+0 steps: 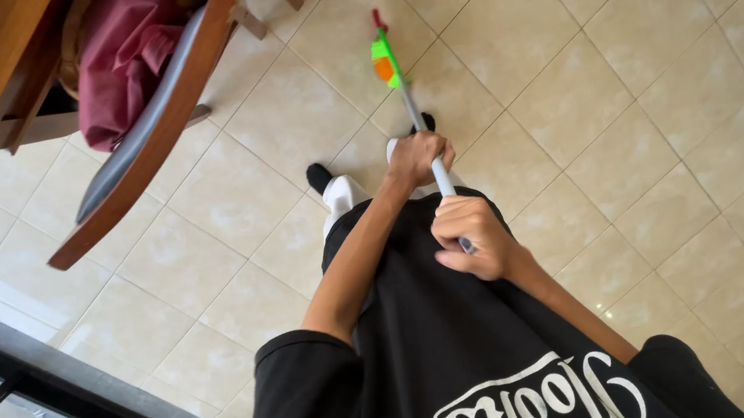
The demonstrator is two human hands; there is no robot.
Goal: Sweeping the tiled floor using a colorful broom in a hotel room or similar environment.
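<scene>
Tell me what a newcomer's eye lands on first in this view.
First, the two hands gripping a pale pole at centre: the left hand farther down, the right hand near its top. Next, the pole's bright green and orange end on the beige tiled floor. At upper left, a wooden chair carries a dark red cloth.

From my feed I see a pale grey mop handle [437, 172] ending in a bright green, orange and red head [384, 56], cream marbled floor tiles [624, 89], a maroon cloth [117, 56], a reddish-brown wooden chair [175, 91] and a black shirt [450, 362] with white lettering.
</scene>
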